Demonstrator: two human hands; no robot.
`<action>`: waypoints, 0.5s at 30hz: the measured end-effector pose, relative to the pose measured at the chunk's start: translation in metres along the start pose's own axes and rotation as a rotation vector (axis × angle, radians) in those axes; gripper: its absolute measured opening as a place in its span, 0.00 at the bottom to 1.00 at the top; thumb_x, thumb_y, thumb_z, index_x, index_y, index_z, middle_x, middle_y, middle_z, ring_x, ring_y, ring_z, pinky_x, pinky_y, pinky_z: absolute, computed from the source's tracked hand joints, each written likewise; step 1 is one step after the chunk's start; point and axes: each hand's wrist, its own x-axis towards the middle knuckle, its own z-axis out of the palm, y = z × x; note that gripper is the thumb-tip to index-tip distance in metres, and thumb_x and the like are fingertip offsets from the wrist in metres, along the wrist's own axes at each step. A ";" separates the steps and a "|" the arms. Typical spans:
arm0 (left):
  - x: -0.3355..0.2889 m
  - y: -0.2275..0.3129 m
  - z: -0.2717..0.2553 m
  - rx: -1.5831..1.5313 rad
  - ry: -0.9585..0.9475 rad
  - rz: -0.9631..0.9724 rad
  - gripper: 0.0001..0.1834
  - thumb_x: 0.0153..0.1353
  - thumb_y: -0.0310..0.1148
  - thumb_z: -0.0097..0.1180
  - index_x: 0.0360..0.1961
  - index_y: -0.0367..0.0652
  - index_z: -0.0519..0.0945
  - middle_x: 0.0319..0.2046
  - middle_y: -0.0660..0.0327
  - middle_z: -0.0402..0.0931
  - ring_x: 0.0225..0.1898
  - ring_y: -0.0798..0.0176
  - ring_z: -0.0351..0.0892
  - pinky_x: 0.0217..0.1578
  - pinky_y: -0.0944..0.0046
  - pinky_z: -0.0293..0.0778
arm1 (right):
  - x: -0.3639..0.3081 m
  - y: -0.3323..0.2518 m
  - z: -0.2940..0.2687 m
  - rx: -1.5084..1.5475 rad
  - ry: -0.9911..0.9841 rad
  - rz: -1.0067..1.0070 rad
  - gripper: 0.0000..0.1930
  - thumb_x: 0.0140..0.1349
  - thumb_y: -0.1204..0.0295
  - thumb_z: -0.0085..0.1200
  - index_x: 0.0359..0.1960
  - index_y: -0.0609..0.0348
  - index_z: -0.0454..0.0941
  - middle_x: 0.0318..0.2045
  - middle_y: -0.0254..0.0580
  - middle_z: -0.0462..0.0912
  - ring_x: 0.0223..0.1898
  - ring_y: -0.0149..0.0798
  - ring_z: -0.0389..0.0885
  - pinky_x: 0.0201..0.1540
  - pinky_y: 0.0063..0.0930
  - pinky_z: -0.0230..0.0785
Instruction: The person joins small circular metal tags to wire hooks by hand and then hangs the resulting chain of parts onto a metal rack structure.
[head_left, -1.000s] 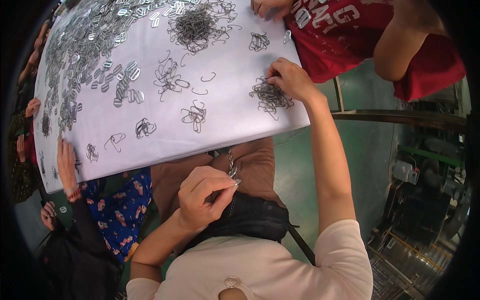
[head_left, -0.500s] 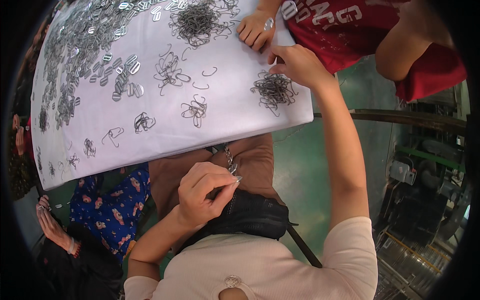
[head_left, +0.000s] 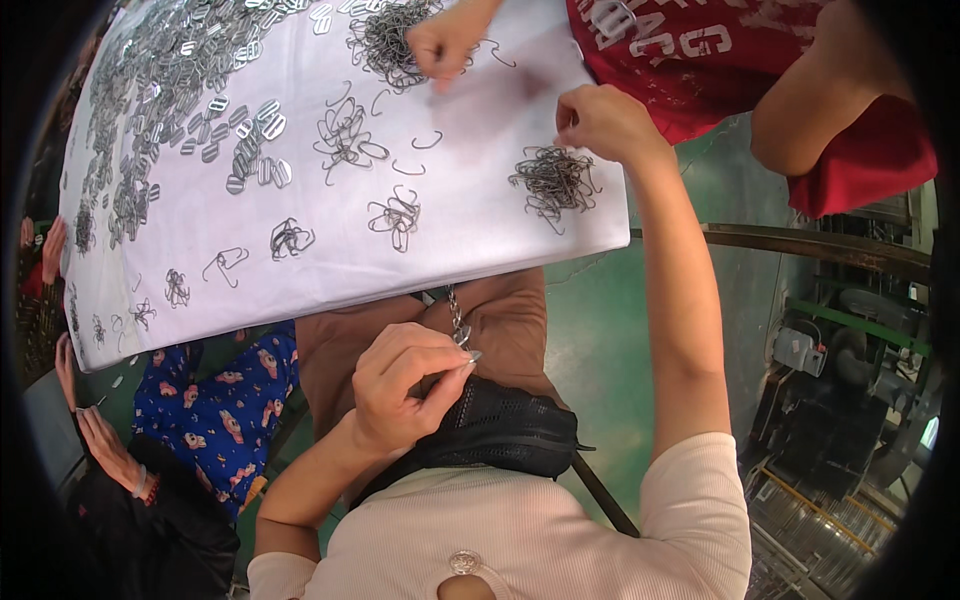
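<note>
Right now the left hand (head_left: 405, 385) pinches a chain of linked clips (head_left: 458, 322) below the table (head_left: 300, 270); the right hand (head_left: 605, 120), loosely curled, hovers just beyond the wire hook pile (head_left: 553, 183).

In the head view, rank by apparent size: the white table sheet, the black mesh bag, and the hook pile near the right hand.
1. White table sheet
2. Black mesh bag, though nearness to the camera enlarges it
3. Hook pile by the right hand

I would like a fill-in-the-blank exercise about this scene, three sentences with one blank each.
1. The left hand pinches a short metal chain above the person's ___.
2. The right hand is beside a tangled pile of grey wire hooks on the ___ table cover.
3. The person opposite wears a ___ shirt.

Missing words: lap; white; red
</note>
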 end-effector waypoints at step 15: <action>0.001 0.002 0.007 0.000 0.068 -0.013 0.11 0.40 0.17 0.62 0.27 0.40 0.77 0.22 0.61 0.76 0.23 0.62 0.75 0.27 0.67 0.69 | 0.019 0.018 0.030 0.403 0.190 0.020 0.09 0.48 0.67 0.59 0.31 0.57 0.81 0.25 0.39 0.82 0.30 0.39 0.80 0.37 0.31 0.70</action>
